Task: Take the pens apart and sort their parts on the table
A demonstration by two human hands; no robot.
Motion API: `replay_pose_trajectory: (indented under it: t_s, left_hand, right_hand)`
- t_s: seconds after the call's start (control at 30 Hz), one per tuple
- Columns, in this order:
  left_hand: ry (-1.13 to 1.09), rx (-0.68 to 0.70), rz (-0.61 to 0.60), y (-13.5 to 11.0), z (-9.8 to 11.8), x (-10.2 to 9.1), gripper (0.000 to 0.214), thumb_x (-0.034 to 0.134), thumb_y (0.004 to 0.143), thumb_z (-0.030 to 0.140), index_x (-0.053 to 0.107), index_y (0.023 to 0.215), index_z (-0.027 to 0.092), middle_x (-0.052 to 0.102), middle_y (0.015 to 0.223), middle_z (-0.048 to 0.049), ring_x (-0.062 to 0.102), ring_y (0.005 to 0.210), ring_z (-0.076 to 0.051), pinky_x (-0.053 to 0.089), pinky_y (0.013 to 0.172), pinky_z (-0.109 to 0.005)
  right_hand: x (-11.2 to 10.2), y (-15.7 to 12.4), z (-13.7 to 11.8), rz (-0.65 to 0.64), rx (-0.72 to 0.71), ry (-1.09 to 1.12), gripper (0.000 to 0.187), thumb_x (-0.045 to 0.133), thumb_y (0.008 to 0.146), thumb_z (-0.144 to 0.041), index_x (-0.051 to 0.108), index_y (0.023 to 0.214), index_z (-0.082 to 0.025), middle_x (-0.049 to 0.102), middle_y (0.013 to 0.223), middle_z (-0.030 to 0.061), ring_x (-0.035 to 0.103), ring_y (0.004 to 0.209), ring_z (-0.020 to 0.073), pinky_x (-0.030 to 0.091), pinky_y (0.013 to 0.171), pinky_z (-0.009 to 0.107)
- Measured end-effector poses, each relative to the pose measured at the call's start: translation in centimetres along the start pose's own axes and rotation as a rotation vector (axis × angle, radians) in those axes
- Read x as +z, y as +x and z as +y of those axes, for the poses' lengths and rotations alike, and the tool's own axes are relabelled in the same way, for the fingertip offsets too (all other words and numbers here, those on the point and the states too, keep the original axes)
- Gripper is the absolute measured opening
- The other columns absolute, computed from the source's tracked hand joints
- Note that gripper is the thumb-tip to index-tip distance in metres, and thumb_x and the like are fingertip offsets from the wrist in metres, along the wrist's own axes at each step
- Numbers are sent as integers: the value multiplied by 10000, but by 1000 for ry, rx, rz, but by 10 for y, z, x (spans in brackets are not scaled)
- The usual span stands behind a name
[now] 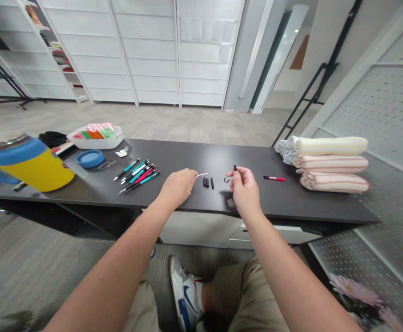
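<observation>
My left hand (178, 185) is closed near the table's front edge, pinching a thin pale rod (203, 174) that points to the right. My right hand (245, 188) is raised a little over the table, its fingers closed around a small black cylindrical piece (235, 168). Between the hands lie short black cylindrical parts (206, 182), a longer black piece (212, 183) and tiny dark bits (226, 180). To the left of my left hand lies a pile of pens (139, 175) in teal, red and black. One red-and-black pen (274, 178) lies alone to the right.
Rolled towels (333, 163) are stacked at the table's right end. On the left stand a yellow-and-blue mug (31, 161), a blue lid (90, 158) and a white basket (99, 141) of colourful packets. Crumpled white paper (122, 152) lies near the lid.
</observation>
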State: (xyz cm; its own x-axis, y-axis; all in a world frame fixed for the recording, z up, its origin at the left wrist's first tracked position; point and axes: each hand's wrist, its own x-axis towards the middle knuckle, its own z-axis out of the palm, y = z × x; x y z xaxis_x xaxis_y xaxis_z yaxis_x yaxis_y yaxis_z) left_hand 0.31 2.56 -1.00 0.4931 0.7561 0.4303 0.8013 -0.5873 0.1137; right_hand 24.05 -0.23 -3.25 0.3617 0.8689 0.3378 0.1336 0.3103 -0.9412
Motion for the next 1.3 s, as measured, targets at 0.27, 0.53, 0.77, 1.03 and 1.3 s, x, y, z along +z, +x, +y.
replay_pose_trajectory:
  t_s: [0.27,0.53,0.77,1.03,1.3]
  left_hand:
    - [-30,-11,-11,0,1,-1,330,358,1110,353,660,1119,222,689,1005,-70,655,926,-226,475,826,-351]
    - [-20,-2,-3,1,1,-1,328,356,1111,354,654,1105,215,692,1012,-66,659,936,-224,476,828,-349]
    - [-6,-10,3,0,1,2,307,369,1105,333,652,1116,216,693,1017,-72,660,955,-227,481,840,-348]
    - [-7,-9,-9,0,2,0,321,361,1106,337,659,1124,220,698,1019,-74,665,945,-229,485,834,-349]
    - [-5,-4,-9,0,1,2,332,355,1111,350,658,1121,215,703,1035,-69,668,958,-231,483,834,-356]
  right_hand:
    - [-5,0,-7,-25,-65,-391,378,600,942,-535,713,1042,-188,736,973,74,641,826,200,482,752,327]
    - [7,-4,-14,-184,-84,-632,289,611,927,-402,694,1107,-191,748,860,31,637,717,185,443,717,311]
    - [15,-2,-14,-212,-48,-814,192,611,949,-352,655,1074,-213,755,863,25,666,766,201,413,703,305]
    - [10,-4,-16,-202,-105,-807,241,496,971,-209,731,1026,-215,764,933,61,688,869,223,470,797,318]
    - [12,-5,-10,-356,-279,-811,415,477,896,-52,778,1129,-218,699,1094,86,672,969,213,500,937,326]
